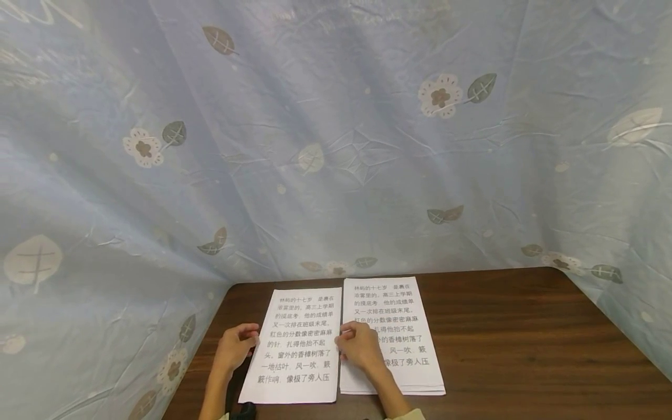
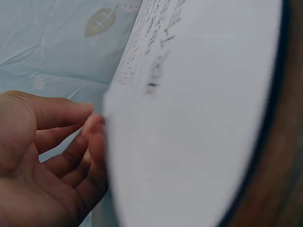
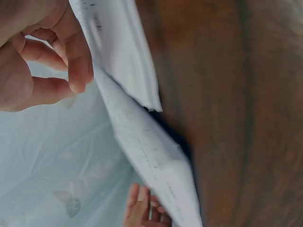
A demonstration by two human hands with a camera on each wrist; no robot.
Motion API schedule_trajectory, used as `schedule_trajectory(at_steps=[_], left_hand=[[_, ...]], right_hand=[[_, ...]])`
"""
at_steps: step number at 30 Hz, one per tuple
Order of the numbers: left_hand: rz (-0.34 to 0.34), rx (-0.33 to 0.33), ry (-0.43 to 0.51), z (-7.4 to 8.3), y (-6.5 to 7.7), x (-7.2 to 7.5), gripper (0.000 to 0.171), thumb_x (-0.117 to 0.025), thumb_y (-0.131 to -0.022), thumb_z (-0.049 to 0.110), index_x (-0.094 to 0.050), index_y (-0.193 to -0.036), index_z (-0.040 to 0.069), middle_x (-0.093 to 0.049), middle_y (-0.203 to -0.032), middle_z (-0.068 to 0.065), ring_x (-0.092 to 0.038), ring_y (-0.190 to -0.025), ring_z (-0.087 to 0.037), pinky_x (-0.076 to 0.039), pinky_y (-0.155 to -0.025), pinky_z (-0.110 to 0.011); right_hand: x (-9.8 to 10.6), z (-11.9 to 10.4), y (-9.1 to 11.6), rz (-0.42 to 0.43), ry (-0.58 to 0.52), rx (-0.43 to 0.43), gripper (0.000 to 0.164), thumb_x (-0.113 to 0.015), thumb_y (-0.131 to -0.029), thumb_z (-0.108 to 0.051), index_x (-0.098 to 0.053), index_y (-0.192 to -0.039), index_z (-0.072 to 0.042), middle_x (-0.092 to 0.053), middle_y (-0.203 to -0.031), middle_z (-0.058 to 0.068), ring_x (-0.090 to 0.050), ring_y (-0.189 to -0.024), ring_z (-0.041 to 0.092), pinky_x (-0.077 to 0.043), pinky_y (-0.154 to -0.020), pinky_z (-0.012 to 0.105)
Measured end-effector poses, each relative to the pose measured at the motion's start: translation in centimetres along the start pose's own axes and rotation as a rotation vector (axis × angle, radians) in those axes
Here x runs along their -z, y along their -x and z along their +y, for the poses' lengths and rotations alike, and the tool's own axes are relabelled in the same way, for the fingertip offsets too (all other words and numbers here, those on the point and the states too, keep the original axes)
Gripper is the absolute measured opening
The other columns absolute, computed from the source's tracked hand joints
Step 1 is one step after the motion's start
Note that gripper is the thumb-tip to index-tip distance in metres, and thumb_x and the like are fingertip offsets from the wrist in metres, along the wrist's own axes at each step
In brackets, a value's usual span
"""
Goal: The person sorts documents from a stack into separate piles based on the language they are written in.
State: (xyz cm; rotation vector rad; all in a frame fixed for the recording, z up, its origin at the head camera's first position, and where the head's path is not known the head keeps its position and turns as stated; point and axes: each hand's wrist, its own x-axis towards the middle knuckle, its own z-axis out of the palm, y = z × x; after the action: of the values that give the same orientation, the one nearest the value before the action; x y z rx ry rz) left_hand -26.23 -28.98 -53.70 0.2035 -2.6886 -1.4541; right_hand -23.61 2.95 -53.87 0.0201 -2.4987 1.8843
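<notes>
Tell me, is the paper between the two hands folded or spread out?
The paper is spread out: the head view shows its printed page face up, with no fold across it.

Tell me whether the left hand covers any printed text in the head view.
No, the left hand is at the outer edge of the left paper, beside its printed lines.

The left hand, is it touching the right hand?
Apart. The head view shows the left paper lying between them: left hand at its left edge, right hand by its right edge.
</notes>
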Motion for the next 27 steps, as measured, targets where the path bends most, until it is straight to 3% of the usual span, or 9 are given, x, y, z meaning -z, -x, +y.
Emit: schedule_trajectory(at_steps=[5, 11, 15, 22, 27], left_hand=[[0.030, 0.001, -0.022, 0.4, 0.1, 0.2, 0.031, -0.070, -0.100, 0.006, -0.071, -0.127, -0.007, -0.075, -0.112, -0.022, -0.071, -0.086, -0.022, -0.057, -0.063, -0.027], [-0.003, 0.007, 0.028, 1.1, 0.1, -0.5, 0.033, -0.069, -0.101, 0.008, -0.069, -0.129, -0.009, -0.075, -0.111, -0.022, -0.070, -0.084, -0.021, -0.060, -0.065, -0.028], [-0.012, 0.007, 0.055, 2.1, 0.4, -1.4, 0.034, -0.070, -0.100, 0.009, -0.069, -0.129, -0.009, -0.073, -0.106, -0.018, -0.068, -0.084, -0.020, -0.061, -0.066, -0.029], [-0.029, -0.063, 0.057, 3.9, 0.4, -3.7, 0.032, -0.072, -0.099, 0.008, -0.072, -0.127, -0.008, -0.073, -0.102, -0.015, -0.070, -0.082, -0.017, -0.065, -0.067, -0.032], [-0.058, -0.065, 0.093, 5.0, 0.8, -5.4, 0.032, -0.072, -0.100, 0.008, -0.072, -0.128, -0.008, -0.073, -0.103, -0.016, -0.072, -0.085, -0.021, -0.066, -0.070, -0.035]], right_hand=[[1.3, -0.5, 0.1, 0.002, 0.001, -0.007, 0.032, -0.077, -0.093, -0.008, -0.072, -0.120, 0.008, -0.075, -0.090, 0.011, -0.073, -0.064, 0.015, -0.062, -0.056, 0.027], [3.8, 0.2, 0.0, 0.024, -0.012, -0.037, 0.034, -0.077, -0.095, -0.010, -0.072, -0.123, 0.008, -0.074, -0.095, 0.013, -0.075, -0.071, 0.018, -0.065, -0.062, 0.028], [5.6, 0.9, -0.1, 0.053, 0.007, -0.046, 0.033, -0.077, -0.095, -0.012, -0.073, -0.122, 0.007, -0.073, -0.093, 0.012, -0.074, -0.070, 0.017, -0.065, -0.061, 0.028], [8.5, 1.7, 0.1, 0.102, 0.025, -0.064, 0.032, -0.077, -0.095, -0.012, -0.073, -0.122, 0.007, -0.071, -0.093, 0.011, -0.075, -0.072, 0.017, -0.065, -0.062, 0.027], [10.2, 2.3, 0.4, 0.147, 0.045, -0.074, 0.030, -0.077, -0.094, -0.009, -0.075, -0.119, 0.007, -0.071, -0.088, 0.010, -0.073, -0.069, 0.016, -0.063, -0.059, 0.026]])
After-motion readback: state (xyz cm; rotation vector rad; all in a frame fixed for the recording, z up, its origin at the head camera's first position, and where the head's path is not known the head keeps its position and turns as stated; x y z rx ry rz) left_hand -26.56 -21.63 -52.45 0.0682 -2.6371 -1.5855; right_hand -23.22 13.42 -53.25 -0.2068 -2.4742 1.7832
